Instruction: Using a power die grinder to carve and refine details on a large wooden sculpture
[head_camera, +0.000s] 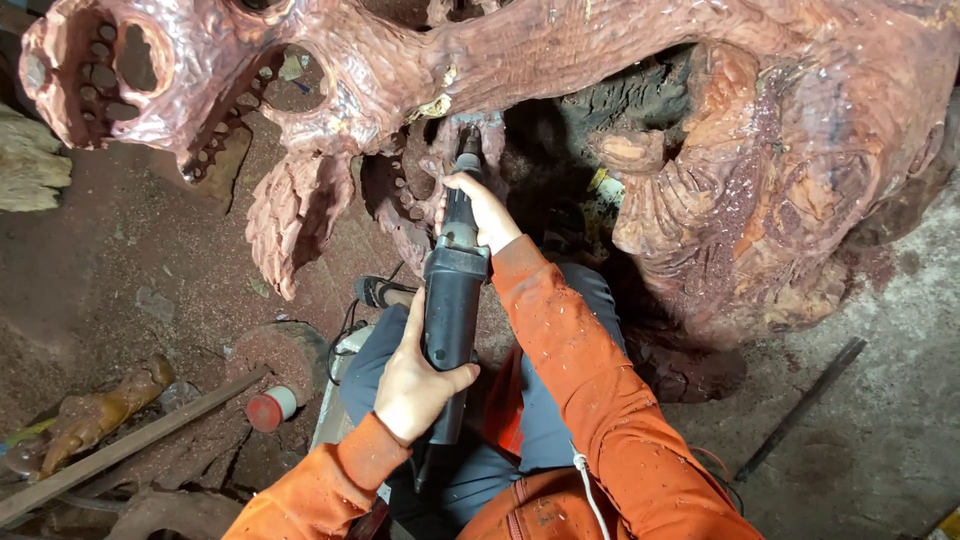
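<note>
Both hands grip a dark power grinder (452, 300) — left hand (412, 385) wraps the body, right hand (480, 210) the neck — carving the reddish wood sculpture (760, 170); steady pressure seems needed.

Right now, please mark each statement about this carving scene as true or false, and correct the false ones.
1. Both hands hold the dark power tool. True: the left hand grips its body, the right hand its front end.
2. The tool tip points at the reddish carved wood. True.
3. The sleeves are blue. False: they are orange.
4. A small red-capped cylinder lies on the dusty ground at the left. True.
5. The long dark rod is in the right hand. False: it lies on the ground at the right.
</note>
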